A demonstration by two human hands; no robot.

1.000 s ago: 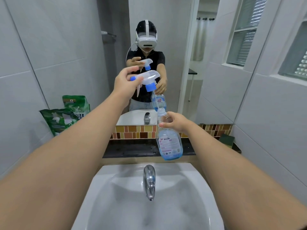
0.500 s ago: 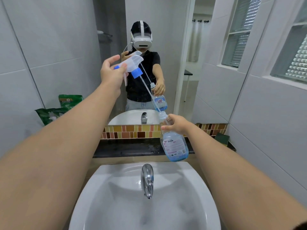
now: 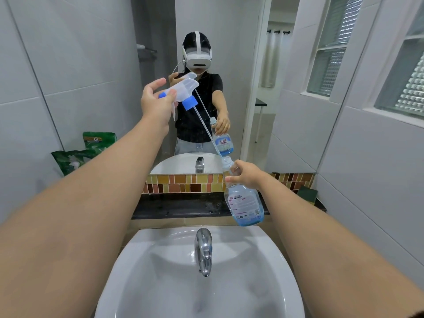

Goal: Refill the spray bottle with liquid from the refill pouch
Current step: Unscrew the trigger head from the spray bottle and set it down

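My right hand [image 3: 245, 175] grips the neck of a clear spray bottle [image 3: 244, 204] with a little blue liquid at its bottom, held tilted above the back of the sink. My left hand [image 3: 156, 102] holds the white trigger sprayer head [image 3: 183, 89] with its blue collar, lifted up and to the left. Its thin dip tube [image 3: 206, 129] slants down, and its tip is at the bottle's open mouth. A green refill pouch [image 3: 71, 160] leans against the left wall, half hidden by my left arm.
A white sink [image 3: 270, 271] with a chrome tap [image 3: 203, 249] lies below the hands. A dark ledge [image 3: 179, 208] and tile strip run behind it, under a mirror that reflects me. A dark green sponge [image 3: 307, 193] sits at the ledge's right end.
My left hand has lifted the sprayer head up and to the left, drawing the dip tube almost fully out of the bottle. The right hand has kept the bottle nearly still.
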